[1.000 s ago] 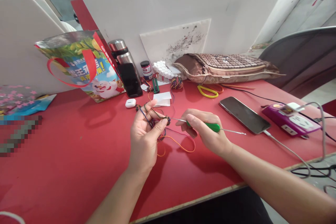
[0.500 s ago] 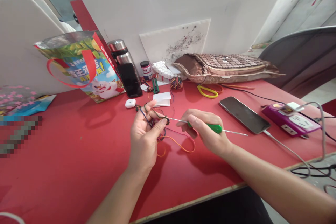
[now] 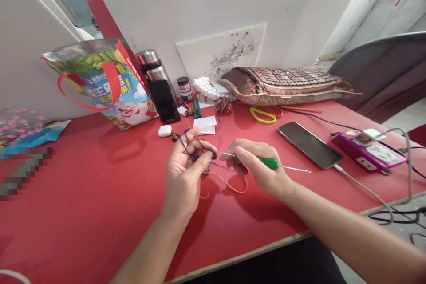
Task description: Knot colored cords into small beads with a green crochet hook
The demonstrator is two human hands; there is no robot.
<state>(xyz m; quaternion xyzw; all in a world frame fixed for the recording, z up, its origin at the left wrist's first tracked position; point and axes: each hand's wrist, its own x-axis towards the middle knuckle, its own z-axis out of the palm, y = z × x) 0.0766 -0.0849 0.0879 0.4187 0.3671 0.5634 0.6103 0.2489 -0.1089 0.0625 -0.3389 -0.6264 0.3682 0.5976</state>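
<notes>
My left hand (image 3: 184,173) is raised over the red table (image 3: 83,195), thumb and fingers pinched on a small knot of coloured cords (image 3: 213,155); blue and green strands run over its fingers and an orange loop (image 3: 233,184) hangs onto the table. My right hand (image 3: 262,166) grips a green-handled crochet hook (image 3: 270,163) like a pen. The hook's metal tip touches the knot at my left fingertips, and its far metal end points right.
A smartphone (image 3: 309,144) on a cable lies right of my hands, beside a purple power strip (image 3: 369,153). Behind: yellow scissors (image 3: 263,117), a brown padded pouch (image 3: 286,84), a yarn ball (image 3: 223,104), white paper (image 3: 205,124), an earbud case (image 3: 165,130), a flask (image 3: 153,69), a dark phone (image 3: 163,101), a printed gift bag (image 3: 103,84).
Both hands have stayed in place; the hook and my right hand have shifted slightly left toward the knot.
</notes>
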